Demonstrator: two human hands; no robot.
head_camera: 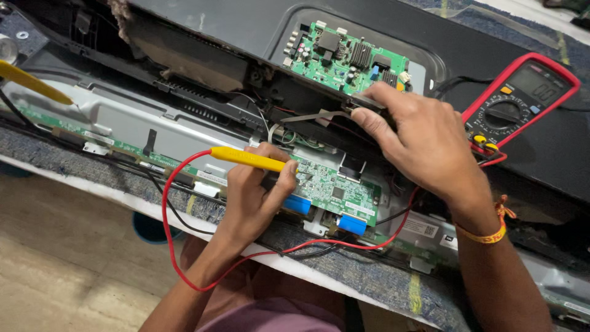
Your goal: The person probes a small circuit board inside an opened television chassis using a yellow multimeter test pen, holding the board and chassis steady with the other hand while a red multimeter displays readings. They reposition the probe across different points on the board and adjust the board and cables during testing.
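My left hand (255, 197) holds a yellow test probe (246, 158) like a pen, its tip down on a small green circuit board (335, 187) inside an opened flat screen set. A red lead (166, 215) loops from the probe under my arm toward the red multimeter (519, 98) lying at the right. My right hand (424, 144), with an orange thread on the wrist, grips the lower edge of the black back panel (246, 24) just below the larger green main board (344, 55). A grey ribbon cable (313, 115) runs to my fingertips.
A second yellow probe (31, 82) pokes in from the left edge. A long narrow green strip board (92, 132) runs along the metal chassis. Two blue connectors (352, 224) sit under the small board. The set lies on a blue padded bench (381, 280), with tiled floor (61, 264) below.
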